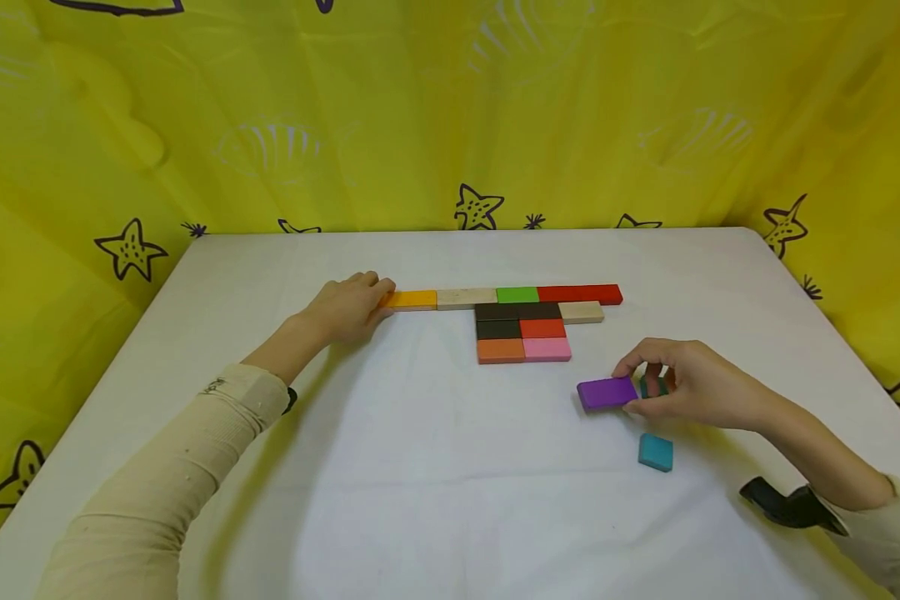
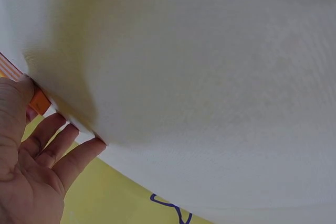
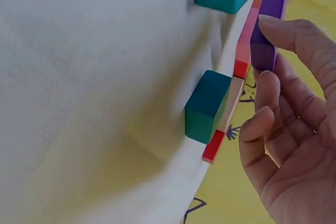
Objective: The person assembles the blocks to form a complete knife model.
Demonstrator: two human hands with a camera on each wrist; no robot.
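Observation:
My right hand (image 1: pixel 693 383) pinches a purple block (image 1: pixel 605 394) between thumb and fingers, over the table at the right. In the right wrist view the thumb lies on one face of the purple block (image 3: pixel 269 30), with fingertips behind it. One teal block (image 1: pixel 656 452) lies just below this hand, and another teal block (image 1: pixel 652 387) is partly hidden behind its fingers. At the left end of the back row, my left hand (image 1: pixel 352 307) pinches the end of a yellow-orange block (image 1: pixel 412 300). Its other fingertips touch the cloth in the left wrist view.
The row goes on with a pale wooden block (image 1: pixel 467 297), a green block (image 1: pixel 517 294) and a red block (image 1: pixel 581 293). Against its near side sit dark, red, orange and pink blocks (image 1: pixel 547 349). A white cloth (image 1: pixel 420 500) covers the table; a yellow curtain (image 1: pixel 390 108) hangs behind.

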